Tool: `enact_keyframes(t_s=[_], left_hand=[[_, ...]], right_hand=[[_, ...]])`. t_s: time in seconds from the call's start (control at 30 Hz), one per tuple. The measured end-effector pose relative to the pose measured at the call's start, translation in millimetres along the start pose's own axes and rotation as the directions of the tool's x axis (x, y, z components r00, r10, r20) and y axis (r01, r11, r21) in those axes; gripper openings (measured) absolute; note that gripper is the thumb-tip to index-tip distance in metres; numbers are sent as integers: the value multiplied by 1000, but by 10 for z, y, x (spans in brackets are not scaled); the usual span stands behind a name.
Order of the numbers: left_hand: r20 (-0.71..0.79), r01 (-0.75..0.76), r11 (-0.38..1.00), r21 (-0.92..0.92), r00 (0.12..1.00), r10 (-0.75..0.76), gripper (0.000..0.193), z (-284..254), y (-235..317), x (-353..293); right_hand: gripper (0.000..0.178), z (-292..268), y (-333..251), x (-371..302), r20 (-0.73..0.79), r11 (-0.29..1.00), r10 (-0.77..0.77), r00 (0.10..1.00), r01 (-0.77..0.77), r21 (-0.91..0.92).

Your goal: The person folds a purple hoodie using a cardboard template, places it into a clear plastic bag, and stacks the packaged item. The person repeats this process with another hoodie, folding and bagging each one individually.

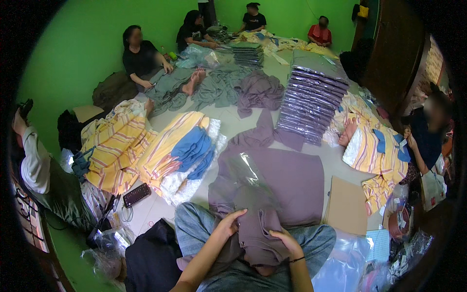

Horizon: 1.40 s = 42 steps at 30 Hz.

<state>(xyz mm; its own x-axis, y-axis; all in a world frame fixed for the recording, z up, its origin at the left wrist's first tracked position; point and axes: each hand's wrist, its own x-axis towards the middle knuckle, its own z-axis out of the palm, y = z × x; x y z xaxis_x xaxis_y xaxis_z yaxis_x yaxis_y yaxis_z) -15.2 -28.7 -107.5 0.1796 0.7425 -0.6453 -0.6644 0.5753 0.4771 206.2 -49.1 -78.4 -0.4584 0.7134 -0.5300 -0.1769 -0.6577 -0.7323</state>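
Note:
A folded mauve garment [258, 236] lies over my lap, with small dark dots like buttons or snaps on it. My left hand [230, 224] grips its left edge, the thumb on top. The right hand [287, 242], with a dark band at the wrist, holds the opposite edge, thumb on the cloth. The fingers beneath are partly hidden. Just beyond my hands, a clear plastic sheet or bag [249, 170] rests on a large mauve cloth [292, 182] spread over the floor.
A tall stack of plastic-wrapped mauve garments [311, 100] stands ahead. Yellow striped cloths [116, 141] lie left. Brown cardboard sheets [346, 204] and clear plastic bags [343, 263] are at right. A phone [136, 195] lies left. Several people sit around, including one person [430, 131] close on the right.

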Motion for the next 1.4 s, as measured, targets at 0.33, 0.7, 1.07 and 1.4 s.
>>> enact_keyframes(t_s=[0.33, 0.7, 1.07, 1.4], left_hand=[[162, -237, 966, 107, 962, 219, 66, 364, 60, -216], [112, 171, 973, 154, 976, -189, 51, 72, -82, 397], [166, -11, 987, 160, 986, -16, 49, -39, -128, 438], [164, -111, 983, -147, 977, 135, 67, -281, -156, 610]], right_hand=[[51, 44, -82, -89, -66, 953, -296, 953, 290, -92], [49, -192, 149, 395, -167, 993, -122, 978, 121, -17], [46, -281, 92, 360, -119, 988, -47, 992, 64, 142], [48, -255, 73, 203, -132, 943, -87, 987, 124, 308]])
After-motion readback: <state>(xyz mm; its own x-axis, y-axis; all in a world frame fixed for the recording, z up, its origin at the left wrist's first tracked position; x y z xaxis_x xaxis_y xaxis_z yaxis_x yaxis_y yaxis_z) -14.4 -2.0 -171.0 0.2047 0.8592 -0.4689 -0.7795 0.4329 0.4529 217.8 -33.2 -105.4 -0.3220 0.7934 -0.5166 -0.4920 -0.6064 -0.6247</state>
